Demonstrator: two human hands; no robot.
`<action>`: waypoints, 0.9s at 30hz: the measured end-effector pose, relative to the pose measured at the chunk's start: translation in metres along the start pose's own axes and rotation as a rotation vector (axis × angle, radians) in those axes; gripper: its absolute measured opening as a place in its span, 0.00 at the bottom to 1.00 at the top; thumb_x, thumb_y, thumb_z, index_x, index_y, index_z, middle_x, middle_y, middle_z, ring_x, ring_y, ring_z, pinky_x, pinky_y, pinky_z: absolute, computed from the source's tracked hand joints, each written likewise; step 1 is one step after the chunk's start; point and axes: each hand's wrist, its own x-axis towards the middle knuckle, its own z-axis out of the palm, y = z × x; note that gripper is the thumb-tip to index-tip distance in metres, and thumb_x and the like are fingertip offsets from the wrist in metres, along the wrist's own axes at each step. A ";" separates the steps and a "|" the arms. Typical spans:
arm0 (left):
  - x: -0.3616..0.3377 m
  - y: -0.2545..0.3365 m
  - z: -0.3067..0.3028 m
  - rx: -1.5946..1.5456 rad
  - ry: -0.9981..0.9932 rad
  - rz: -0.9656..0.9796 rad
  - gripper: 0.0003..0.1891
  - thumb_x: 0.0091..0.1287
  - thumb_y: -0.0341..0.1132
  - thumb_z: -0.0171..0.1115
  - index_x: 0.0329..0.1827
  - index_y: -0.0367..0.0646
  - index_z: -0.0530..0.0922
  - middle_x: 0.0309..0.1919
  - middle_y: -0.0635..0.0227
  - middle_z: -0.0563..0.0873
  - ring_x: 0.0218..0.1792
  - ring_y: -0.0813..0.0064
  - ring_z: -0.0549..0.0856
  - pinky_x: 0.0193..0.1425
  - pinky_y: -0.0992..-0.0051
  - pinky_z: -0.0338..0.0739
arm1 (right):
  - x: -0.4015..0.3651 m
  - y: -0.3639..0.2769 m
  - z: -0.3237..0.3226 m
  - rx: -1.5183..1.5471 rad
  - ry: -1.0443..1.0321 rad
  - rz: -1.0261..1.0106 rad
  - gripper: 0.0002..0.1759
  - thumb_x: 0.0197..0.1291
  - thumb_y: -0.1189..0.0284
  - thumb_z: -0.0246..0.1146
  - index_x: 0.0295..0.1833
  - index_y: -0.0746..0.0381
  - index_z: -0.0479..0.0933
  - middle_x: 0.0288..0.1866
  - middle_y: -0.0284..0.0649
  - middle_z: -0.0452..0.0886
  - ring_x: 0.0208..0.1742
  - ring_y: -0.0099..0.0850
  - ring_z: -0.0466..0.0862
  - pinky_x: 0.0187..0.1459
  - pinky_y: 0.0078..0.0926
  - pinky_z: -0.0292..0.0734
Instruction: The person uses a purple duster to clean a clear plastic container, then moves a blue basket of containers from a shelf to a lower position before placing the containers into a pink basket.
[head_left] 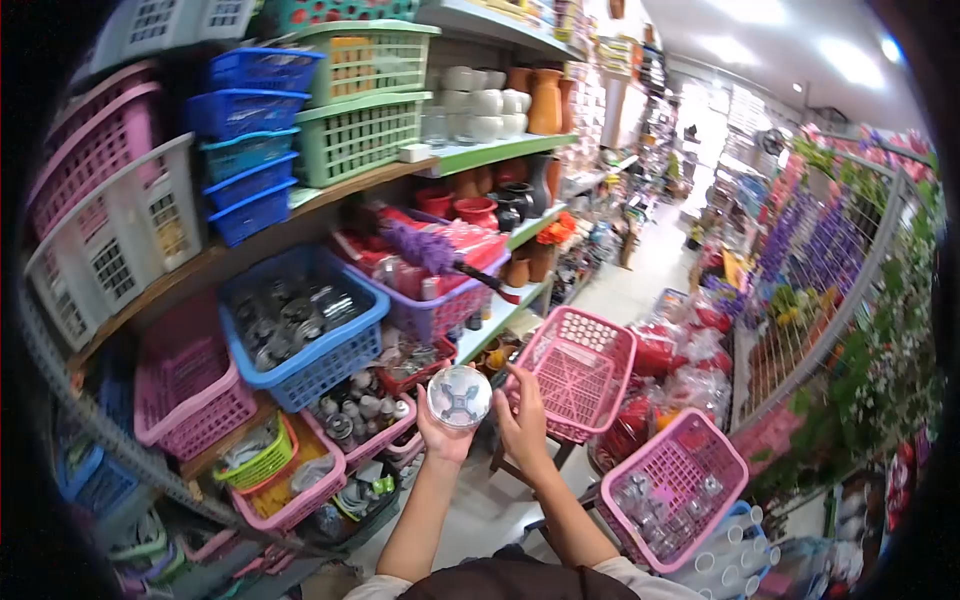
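Observation:
A round clear glass piece (460, 396) faces the camera near the middle of the view. My left hand (443, 432) holds it from below and the left side, its thumb along the rim. Just right of the glass, my right hand (523, 420) is raised with its fingers apart and nothing seen in it. Behind that hand stands an empty pink basket (577, 372) on a dark stool. At the lower right, another pink basket (675, 490) holds several clear glass pieces. A blue basket (302, 320) at the left is filled with glassware.
Shelves at the left carry stacked blue baskets (250, 165), green baskets (365, 135) and white pots (487, 102). A purple basket (440, 310) holds a purple duster. Plastic-wrapped red goods (655, 345) and a wire rack (850, 260) with flowers stand right of the aisle (615, 290).

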 end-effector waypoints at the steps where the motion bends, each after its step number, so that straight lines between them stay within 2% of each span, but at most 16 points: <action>1: -0.006 0.010 0.003 -0.003 0.006 0.038 0.31 0.67 0.60 0.47 0.68 0.53 0.65 0.64 0.58 0.70 0.61 0.55 0.73 0.62 0.50 0.69 | 0.012 0.000 0.005 -0.155 -0.014 -0.138 0.24 0.57 0.75 0.59 0.60 0.67 0.67 0.55 0.53 0.71 0.52 0.47 0.74 0.55 0.38 0.70; 3: -0.014 0.027 0.000 -0.012 -0.005 0.088 0.31 0.66 0.60 0.48 0.67 0.54 0.65 0.64 0.58 0.71 0.61 0.54 0.73 0.62 0.46 0.67 | 0.041 -0.001 0.019 -0.304 0.004 -0.343 0.26 0.53 0.78 0.60 0.60 0.67 0.66 0.56 0.54 0.70 0.56 0.50 0.71 0.58 0.40 0.67; 5: -0.026 0.041 0.001 -0.024 0.020 0.131 0.31 0.65 0.60 0.49 0.67 0.54 0.66 0.63 0.58 0.71 0.61 0.55 0.73 0.63 0.46 0.67 | 0.075 -0.002 0.031 -0.341 -0.037 -0.410 0.26 0.51 0.80 0.58 0.59 0.68 0.67 0.56 0.55 0.70 0.59 0.53 0.69 0.60 0.43 0.65; 7: -0.034 0.055 0.003 -0.033 0.036 0.177 0.31 0.65 0.61 0.49 0.67 0.54 0.66 0.63 0.58 0.71 0.61 0.55 0.73 0.63 0.46 0.66 | 0.118 0.012 0.052 -0.496 0.034 -0.595 0.28 0.49 0.81 0.55 0.61 0.67 0.66 0.59 0.59 0.69 0.62 0.56 0.67 0.64 0.45 0.62; 10: -0.046 0.070 0.005 0.039 0.059 0.243 0.30 0.64 0.60 0.50 0.66 0.55 0.68 0.64 0.57 0.71 0.61 0.55 0.73 0.63 0.46 0.66 | 0.165 0.014 0.078 -0.615 -0.054 -0.527 0.33 0.49 0.82 0.54 0.66 0.67 0.60 0.62 0.64 0.65 0.68 0.58 0.62 0.69 0.47 0.56; 11: -0.050 0.075 0.003 0.042 0.064 0.276 0.30 0.64 0.60 0.50 0.66 0.55 0.68 0.64 0.57 0.71 0.61 0.55 0.73 0.63 0.46 0.66 | 0.180 0.028 0.090 -0.737 0.041 -0.617 0.35 0.50 0.78 0.54 0.68 0.64 0.58 0.58 0.58 0.69 0.62 0.55 0.68 0.61 0.47 0.65; 13: -0.053 0.081 0.000 0.046 0.081 0.313 0.31 0.64 0.59 0.51 0.66 0.54 0.67 0.64 0.56 0.70 0.61 0.55 0.72 0.64 0.49 0.66 | 0.188 0.014 0.095 -0.902 -0.155 -0.360 0.33 0.51 0.76 0.55 0.68 0.58 0.62 0.51 0.54 0.75 0.53 0.51 0.76 0.49 0.47 0.73; 15: -0.057 0.086 -0.002 0.079 0.124 0.385 0.31 0.65 0.59 0.49 0.66 0.52 0.67 0.65 0.55 0.70 0.62 0.55 0.72 0.65 0.52 0.65 | 0.203 0.035 0.106 -0.909 -0.067 -0.410 0.30 0.52 0.74 0.56 0.64 0.53 0.68 0.41 0.48 0.79 0.40 0.45 0.81 0.36 0.44 0.75; 16: -0.059 0.089 -0.005 0.103 0.126 0.400 0.31 0.65 0.59 0.48 0.66 0.51 0.67 0.65 0.55 0.70 0.62 0.55 0.72 0.65 0.52 0.65 | 0.199 0.032 0.103 -0.863 0.006 -0.357 0.23 0.54 0.71 0.56 0.58 0.50 0.75 0.34 0.46 0.81 0.34 0.42 0.82 0.32 0.41 0.75; 17: -0.060 0.092 -0.007 0.127 0.130 0.416 0.31 0.66 0.59 0.47 0.66 0.50 0.67 0.65 0.55 0.69 0.62 0.55 0.72 0.65 0.53 0.65 | 0.190 0.030 0.099 -0.828 0.081 -0.359 0.21 0.56 0.70 0.56 0.57 0.49 0.76 0.28 0.44 0.79 0.29 0.44 0.81 0.31 0.42 0.75; 19: -0.065 0.098 -0.010 0.151 0.151 0.459 0.30 0.67 0.59 0.45 0.66 0.50 0.67 0.65 0.54 0.69 0.62 0.54 0.72 0.65 0.53 0.65 | 0.157 0.020 0.081 -0.710 0.058 -0.269 0.21 0.56 0.65 0.58 0.58 0.47 0.76 0.30 0.46 0.79 0.31 0.46 0.81 0.33 0.44 0.75; 20: -0.068 0.101 -0.013 0.124 0.146 0.468 0.30 0.67 0.58 0.45 0.66 0.50 0.67 0.65 0.54 0.69 0.62 0.54 0.72 0.65 0.53 0.65 | 0.137 0.007 0.070 -0.695 -0.009 -0.123 0.21 0.57 0.64 0.59 0.57 0.48 0.76 0.33 0.48 0.81 0.34 0.47 0.81 0.36 0.44 0.75; 21: -0.069 0.105 -0.015 0.100 0.138 0.476 0.30 0.67 0.58 0.45 0.66 0.50 0.67 0.65 0.53 0.69 0.62 0.54 0.72 0.65 0.52 0.65 | 0.121 0.022 0.061 -0.569 -0.019 -0.124 0.21 0.58 0.63 0.59 0.58 0.51 0.75 0.37 0.49 0.82 0.36 0.49 0.81 0.37 0.43 0.74; 24: -0.073 0.116 -0.024 0.085 0.166 0.514 0.29 0.67 0.58 0.45 0.65 0.51 0.67 0.65 0.54 0.69 0.63 0.55 0.72 0.65 0.50 0.65 | 0.077 0.070 0.042 -0.281 -0.144 -0.018 0.16 0.60 0.71 0.58 0.52 0.63 0.76 0.37 0.54 0.81 0.39 0.52 0.81 0.41 0.39 0.73; 26: -0.075 0.118 -0.022 0.095 0.198 0.528 0.29 0.67 0.58 0.46 0.65 0.51 0.68 0.65 0.54 0.70 0.63 0.56 0.72 0.66 0.52 0.64 | 0.046 0.113 0.043 -0.082 -0.118 -0.123 0.12 0.59 0.73 0.60 0.46 0.69 0.75 0.31 0.49 0.80 0.32 0.38 0.80 0.37 0.33 0.72; 27: -0.074 0.120 -0.024 0.096 0.197 0.531 0.29 0.67 0.58 0.46 0.65 0.51 0.68 0.65 0.54 0.70 0.63 0.56 0.72 0.66 0.52 0.64 | 0.032 0.109 0.036 -0.075 -0.176 -0.062 0.13 0.58 0.76 0.59 0.48 0.69 0.74 0.34 0.52 0.80 0.36 0.46 0.80 0.40 0.36 0.72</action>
